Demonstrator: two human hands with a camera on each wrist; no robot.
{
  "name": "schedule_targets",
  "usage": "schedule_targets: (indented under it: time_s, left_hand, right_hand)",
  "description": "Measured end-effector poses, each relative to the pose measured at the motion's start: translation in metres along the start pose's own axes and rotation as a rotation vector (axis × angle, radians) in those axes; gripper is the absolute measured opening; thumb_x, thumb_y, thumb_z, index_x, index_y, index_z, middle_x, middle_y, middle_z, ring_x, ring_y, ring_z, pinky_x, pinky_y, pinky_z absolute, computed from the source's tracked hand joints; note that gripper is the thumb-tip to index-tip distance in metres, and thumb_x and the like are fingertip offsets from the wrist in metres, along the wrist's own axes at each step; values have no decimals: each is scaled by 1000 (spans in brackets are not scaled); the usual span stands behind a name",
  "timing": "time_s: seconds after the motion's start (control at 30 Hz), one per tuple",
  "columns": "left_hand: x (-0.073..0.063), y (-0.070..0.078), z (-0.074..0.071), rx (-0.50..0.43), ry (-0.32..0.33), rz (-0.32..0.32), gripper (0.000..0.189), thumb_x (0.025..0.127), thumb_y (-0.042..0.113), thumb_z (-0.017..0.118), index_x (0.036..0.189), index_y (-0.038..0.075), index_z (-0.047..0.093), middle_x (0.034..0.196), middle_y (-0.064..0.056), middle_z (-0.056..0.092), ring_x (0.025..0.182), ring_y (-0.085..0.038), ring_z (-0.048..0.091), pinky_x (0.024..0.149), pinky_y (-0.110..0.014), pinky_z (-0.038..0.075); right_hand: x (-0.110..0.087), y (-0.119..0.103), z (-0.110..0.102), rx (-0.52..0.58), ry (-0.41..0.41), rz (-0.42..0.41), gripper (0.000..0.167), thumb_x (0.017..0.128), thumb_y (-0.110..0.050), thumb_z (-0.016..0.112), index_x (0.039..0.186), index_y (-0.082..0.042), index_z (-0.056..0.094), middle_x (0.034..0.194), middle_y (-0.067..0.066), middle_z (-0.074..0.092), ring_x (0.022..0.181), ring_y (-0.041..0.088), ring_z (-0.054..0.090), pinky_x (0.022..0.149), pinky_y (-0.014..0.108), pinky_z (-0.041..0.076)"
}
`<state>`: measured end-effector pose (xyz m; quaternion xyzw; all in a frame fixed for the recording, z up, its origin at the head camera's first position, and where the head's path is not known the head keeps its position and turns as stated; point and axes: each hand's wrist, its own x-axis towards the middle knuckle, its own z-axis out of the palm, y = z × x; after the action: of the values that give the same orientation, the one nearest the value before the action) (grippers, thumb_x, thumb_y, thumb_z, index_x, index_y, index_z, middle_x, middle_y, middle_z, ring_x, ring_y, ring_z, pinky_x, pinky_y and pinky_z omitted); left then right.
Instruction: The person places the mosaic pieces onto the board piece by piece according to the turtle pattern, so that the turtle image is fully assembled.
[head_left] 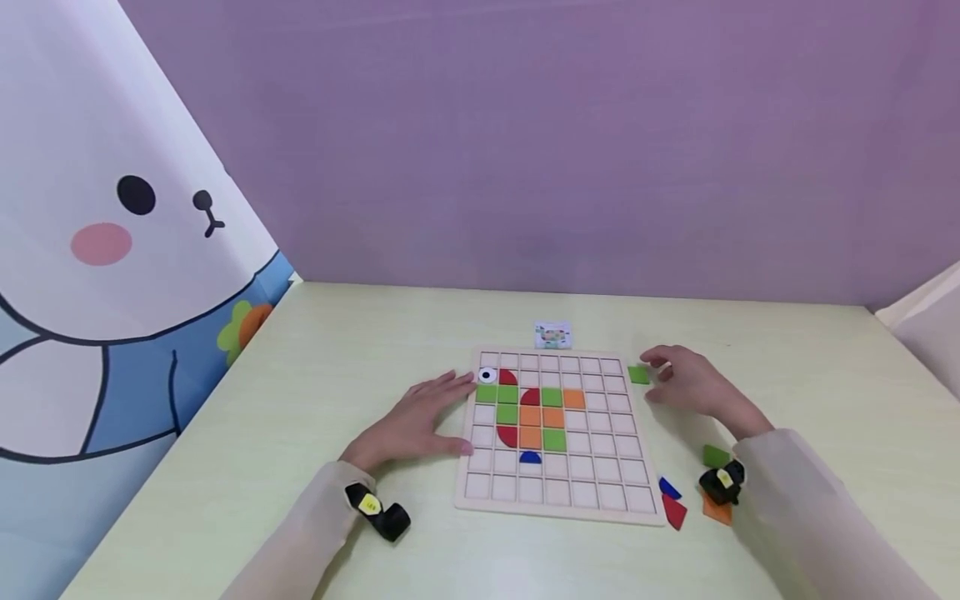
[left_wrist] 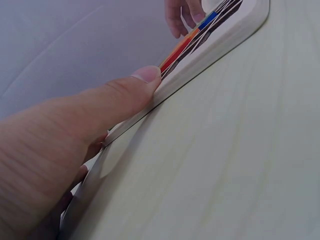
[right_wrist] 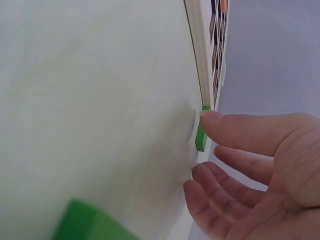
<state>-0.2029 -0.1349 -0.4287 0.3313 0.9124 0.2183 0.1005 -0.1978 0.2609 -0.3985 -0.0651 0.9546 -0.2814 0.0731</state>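
Observation:
A wooden grid board (head_left: pixel 602 471) lies on the table, some cells filled with red, green, orange and blue tiles and a round eye piece (head_left: pixel 487 375). My left hand (head_left: pixel 420 423) rests along its left edge, thumb and fingers spread; in the left wrist view the thumb (left_wrist: pixel 112 100) touches the rim. Beyond the board's upper right edge lies a green square tile (head_left: pixel 639 375). My right hand (head_left: pixel 693 385) hovers beside this tile, fingers loosely bent with a gap between thumb and fingertips. In the right wrist view the thumb overlaps the green tile (right_wrist: pixel 201 137); contact is unclear.
A small picture card (head_left: pixel 553 335) lies behind the board. Near the right wrist are loose tiles: a blue half-round (head_left: pixel 670 488), a red piece (head_left: pixel 674 511), an orange piece (head_left: pixel 717 508) and another green one (head_left: pixel 716 456). A purple backdrop (head_left: pixel 525 167) stands behind the table.

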Motion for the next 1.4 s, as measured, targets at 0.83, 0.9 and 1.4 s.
schedule_targets:
  time_s: [0.83, 0.9, 1.4]
  left_hand:
    - [1, 4, -1, -13, -7, -31, 89, 79, 57, 68, 151, 22, 29, 159, 4, 23, 149, -24, 10, 119, -52, 13]
    - [1, 4, -2, -15, -5, -25, 89, 79, 57, 68, 151, 21, 29, 159, 3, 23, 149, -25, 10, 118, -53, 13]
    - [-1, 4, -3, -26, -8, -18, 89, 79, 56, 68, 151, 19, 30, 159, 1, 23, 149, -26, 10, 118, -53, 12]
  right_hand:
    - [5, 0, 4, 3, -32, -76, 23, 82, -4, 68, 101, 5, 60, 94, 16, 62, 86, 26, 55, 75, 37, 49]
    - [4, 0, 3, 7, -46, -66, 23, 82, -5, 69, 100, 3, 59, 94, 15, 61, 86, 25, 54, 75, 36, 48]
    - [-8, -3, 5, 46, -59, -72, 15, 79, -4, 70, 89, -3, 59, 86, 8, 61, 79, 20, 51, 66, 29, 43]
